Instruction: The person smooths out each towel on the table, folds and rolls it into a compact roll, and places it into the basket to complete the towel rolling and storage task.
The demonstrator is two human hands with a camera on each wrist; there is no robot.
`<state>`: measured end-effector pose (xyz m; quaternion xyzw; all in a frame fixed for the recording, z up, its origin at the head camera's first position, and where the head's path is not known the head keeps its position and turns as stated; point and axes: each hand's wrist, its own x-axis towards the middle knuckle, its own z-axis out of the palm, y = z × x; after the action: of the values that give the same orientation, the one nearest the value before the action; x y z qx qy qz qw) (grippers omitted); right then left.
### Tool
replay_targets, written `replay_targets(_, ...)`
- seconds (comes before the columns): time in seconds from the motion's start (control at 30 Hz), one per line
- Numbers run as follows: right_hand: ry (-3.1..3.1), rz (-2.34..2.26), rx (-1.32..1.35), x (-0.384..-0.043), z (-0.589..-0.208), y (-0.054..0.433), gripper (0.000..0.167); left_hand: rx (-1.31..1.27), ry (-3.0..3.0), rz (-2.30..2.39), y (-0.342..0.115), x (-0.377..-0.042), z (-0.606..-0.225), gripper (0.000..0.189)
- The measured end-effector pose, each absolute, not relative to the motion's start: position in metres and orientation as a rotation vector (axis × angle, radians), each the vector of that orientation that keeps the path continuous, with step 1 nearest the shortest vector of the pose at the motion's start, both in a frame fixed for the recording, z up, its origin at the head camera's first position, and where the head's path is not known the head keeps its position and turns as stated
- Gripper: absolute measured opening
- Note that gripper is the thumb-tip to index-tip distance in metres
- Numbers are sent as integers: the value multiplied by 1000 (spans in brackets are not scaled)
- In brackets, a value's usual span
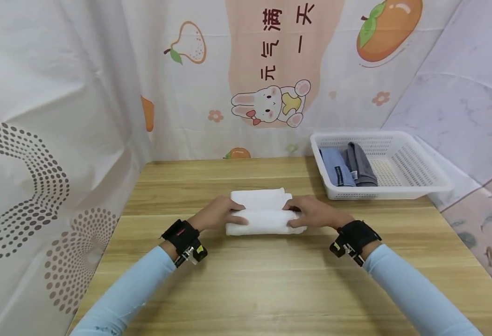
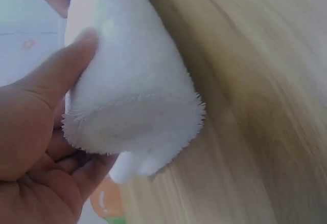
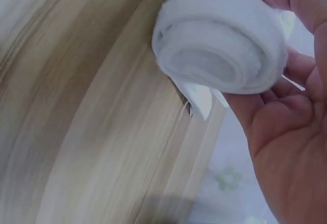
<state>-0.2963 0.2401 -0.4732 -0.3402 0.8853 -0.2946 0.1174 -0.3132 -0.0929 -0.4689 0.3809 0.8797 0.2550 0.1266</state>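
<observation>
A white towel point(image 1: 267, 221), partly rolled up, lies across the middle of the wooden table, its flat end stretching toward the back wall. My left hand point(image 1: 221, 213) grips the roll's left end, thumb on the near side and fingers at the far side. At the opposite end my right hand point(image 1: 313, 213) grips it the same way. In the right wrist view the towel point(image 3: 214, 45) shows its coiled layers, with a loose flap beneath. From the left wrist the towel's fuzzy end edge point(image 2: 138, 116) is visible, and the left thumb point(image 2: 76, 55) presses its side.
A white perforated basket point(image 1: 401, 190) stands at the back right of the table point(image 1: 246, 289). Inside it, at its left, are a folded blue cloth point(image 1: 336, 165) and a grey cloth point(image 1: 360, 165). A printed curtain point(image 1: 187, 102) hangs behind the table.
</observation>
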Motion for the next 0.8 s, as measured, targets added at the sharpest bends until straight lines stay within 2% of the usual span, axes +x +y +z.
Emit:
replay_targets(0.17,2455,-928,-925,-299,-473,243,23,1029,2515,787,-92,-313,-466,31)
replay_targets(0.3,2354,-964,-840,-302,-475,244,21,1025,2602,769,-88,-305,-467,30)
replay_targets(0.4,2292,-978,-811,-305,-476,244,20,1149,2762,695,-84,-290,-471,34)
replay_targets(0.53,2261,-975,-782,-307,-475,242,21,1388,2948,575,-80,-269,-475,30)
replay_targets(0.67,2250,-994,-734,-305,-474,242,30,1449,2971,507,-79,-258,-472,26)
replay_targets(0.73,2243,-1014,-703,-304,-474,243,37,1432,2970,461,-81,-258,-472,31)
replay_targets(0.8,2243,-1034,-687,-303,-472,243,41,1434,2968,361,-82,-259,-474,47)
